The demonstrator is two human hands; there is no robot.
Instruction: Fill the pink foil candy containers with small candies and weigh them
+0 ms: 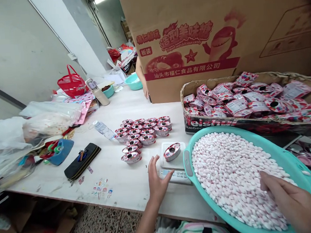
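Note:
My left hand (pixel 158 182) is open, with thumb and fingers apart, just in front of a small white digital scale (pixel 180 165). On the scale lies one oval pink-and-silver candy pack (pixel 172 152) with a dark round hole in its top. Over the teal basin (pixel 203 195) at the right, my right hand (pixel 291 201) has its fingers pinched together at the surface of the small white and pale pink candies (pixel 229 175). Whatever is between those fingers is hidden. Several similar oval packs (pixel 148 139) stand in rows left of the scale.
Behind the basin, a cut-down carton (pixel 198 125) holds many packs beneath a tall cardboard box (pixel 189 71). A water bottle (pixel 104 130), black pouch (pixel 82 161) and blue container (pixel 60 151) lie leftward. Another person's arm (pixel 141 78) shows beside the tall box.

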